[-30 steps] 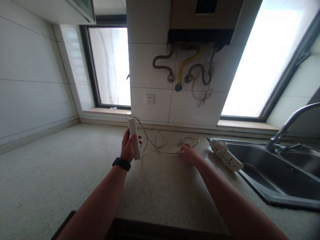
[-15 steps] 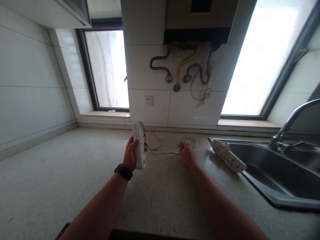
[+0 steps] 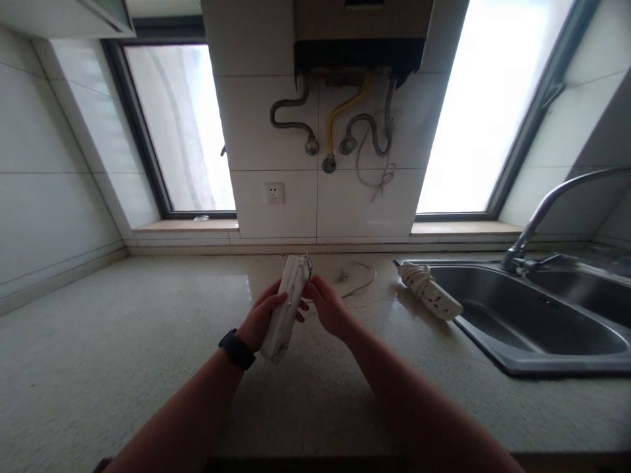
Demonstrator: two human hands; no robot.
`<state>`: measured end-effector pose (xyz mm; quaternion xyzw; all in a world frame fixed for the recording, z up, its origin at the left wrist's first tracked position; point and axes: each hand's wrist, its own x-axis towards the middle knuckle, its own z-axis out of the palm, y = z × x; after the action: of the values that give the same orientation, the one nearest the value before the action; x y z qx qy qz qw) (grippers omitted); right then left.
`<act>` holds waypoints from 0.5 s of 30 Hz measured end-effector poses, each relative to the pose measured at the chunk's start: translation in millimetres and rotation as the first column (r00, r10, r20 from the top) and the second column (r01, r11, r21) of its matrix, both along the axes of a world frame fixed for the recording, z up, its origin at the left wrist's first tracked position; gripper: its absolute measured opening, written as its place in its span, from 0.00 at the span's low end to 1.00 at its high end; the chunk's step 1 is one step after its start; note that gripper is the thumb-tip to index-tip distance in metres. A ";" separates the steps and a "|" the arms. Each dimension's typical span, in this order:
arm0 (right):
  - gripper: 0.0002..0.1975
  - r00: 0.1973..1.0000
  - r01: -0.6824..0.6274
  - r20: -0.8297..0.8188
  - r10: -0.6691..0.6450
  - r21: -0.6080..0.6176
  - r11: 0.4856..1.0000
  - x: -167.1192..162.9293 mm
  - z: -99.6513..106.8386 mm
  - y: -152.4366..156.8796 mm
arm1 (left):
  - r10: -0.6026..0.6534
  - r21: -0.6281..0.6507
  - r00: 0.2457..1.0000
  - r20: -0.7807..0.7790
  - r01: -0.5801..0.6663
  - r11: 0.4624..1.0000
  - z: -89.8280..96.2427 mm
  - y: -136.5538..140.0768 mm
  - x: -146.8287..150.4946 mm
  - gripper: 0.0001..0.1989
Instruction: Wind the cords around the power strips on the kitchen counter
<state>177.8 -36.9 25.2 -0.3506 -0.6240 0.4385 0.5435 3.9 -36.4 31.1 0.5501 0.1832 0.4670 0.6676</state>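
- Step in hand, my read: working the cord [image 3: 367, 285] at the far end of the white strip [image 3: 283, 322], one hand bracing, the other on cord duty.
- Next move, my judgement: calls for a firm left grip, a sure pinch on the cord near where it meets the strip, and slack kept from snagging.
- Strip location: held up over the countertop [image 3: 148, 341] in front of the person, tilted, far end leaning right.
- Left hand [image 3: 261, 315]: clamped on the strip around its middle. Thumb across the near face, other fingertips showing past the right edge.
- Right hand [image 3: 328, 305]: right by the strip's far end, at the dark bit of wire there. Thumb and forefinger look close together. Too small and dim to say whether they actually pinch the cord; can't tell.
- Cord: a loose loop lies on the countertop beyond the right hand, with what looks like the plug [image 3: 344, 274] at its end.
- Second strip [image 3: 438, 298]: lies at the near left edge of the sink [image 3: 486, 348], its own cord bundled around one end. Neither hand touches it.
- Wall socket [image 3: 275, 192]: nothing plugged in.
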 end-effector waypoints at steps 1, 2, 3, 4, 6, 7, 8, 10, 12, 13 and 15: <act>0.19 0.998 0.063 0.022 -0.064 0.017 0.998 3.4 0.6 1.1 | 0.056 0.000 0.998 -0.005 -0.056 0.998 0.3 -0.4 0.8 0.30; 0.19 0.992 0.114 0.043 -0.116 0.033 0.993 6.8 1.5 2.0 | 0.113 0.005 0.994 -0.009 -0.113 0.994 0.4 -0.4 1.5 0.32; 0.19 0.987 0.149 0.058 -0.151 0.043 0.988 9.6 2.9 2.6 | 0.168 0.018 0.986 -0.009 -0.168 0.986 0.3 -0.1 2.0 0.33; 0.19 0.983 0.167 0.068 -0.169 0.044 0.985 11.3 4.6 2.6 | 0.213 0.037 0.977 -0.005 -0.213 0.976 0.0 0.6 2.5 0.33; 0.18 0.983 0.168 0.069 -0.170 0.027 0.985 11.2 8.1 0.9 | 0.273 0.087 0.962 0.018 -0.274 0.958 -1.0 2.9 3.0 0.34; 0.18 0.986 0.153 0.067 -0.153 0.012 0.988 9.7 9.3 -0.6 | 0.295 0.106 0.955 0.033 -0.296 0.949 -1.5 4.2 3.1 0.34; 0.18 0.989 0.131 0.072 -0.131 -0.004 0.991 7.6 9.8 -2.2 | 0.313 0.116 0.948 0.049 -0.317 0.941 -1.7 5.4 3.0 0.34; 0.18 0.990 0.095 0.106 -0.091 -0.031 0.995 3.1 8.7 -5.1 | 0.341 0.102 0.936 0.091 -0.349 0.932 -0.9 7.1 2.2 0.31; 0.19 0.981 0.084 0.182 -0.074 -0.049 0.995 -0.1 5.4 -6.9 | 0.351 0.060 0.926 0.137 -0.362 0.930 1.5 7.4 0.9 0.25; 0.19 0.970 0.087 0.231 -0.074 -0.047 0.995 -1.0 3.6 -7.2 | 0.349 0.037 0.924 0.155 -0.358 0.933 3.0 7.1 0.2 0.23; 0.19 0.945 0.103 0.315 -0.092 -0.018 0.995 -1.3 0.5 -7.0 | 0.346 -0.001 0.920 0.183 -0.351 0.936 5.8 6.4 -1.0 0.21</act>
<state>176.5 -43.9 25.7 -0.4553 -0.6769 0.3603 0.4524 2.9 -30.0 36.9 0.4748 0.2096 0.6290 0.5789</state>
